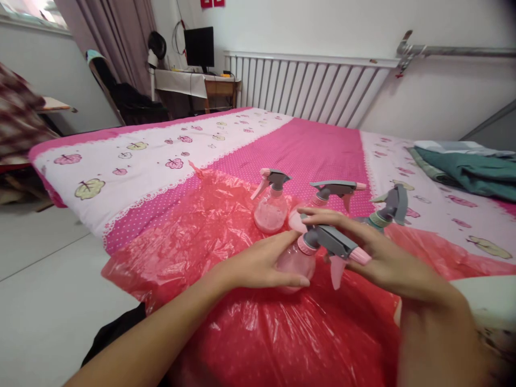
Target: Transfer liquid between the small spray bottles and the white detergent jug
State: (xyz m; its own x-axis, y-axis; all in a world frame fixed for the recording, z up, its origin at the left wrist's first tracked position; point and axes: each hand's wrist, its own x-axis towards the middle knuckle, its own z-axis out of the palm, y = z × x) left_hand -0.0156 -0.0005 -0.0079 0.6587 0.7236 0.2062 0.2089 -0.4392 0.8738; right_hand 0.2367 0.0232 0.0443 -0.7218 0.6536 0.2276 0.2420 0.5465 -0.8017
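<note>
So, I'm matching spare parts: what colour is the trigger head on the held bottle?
On the bottle, trigger head grey, nozzle tip pink; head view.

Bright, even room light, helped by the window at top left, leaves faint shadows and white glints on the crinkled plastic sheet. The spray bottle is sharp, the right hand and forearm are blurred, and the wide lens stretches the near edge of the bed.
</note>
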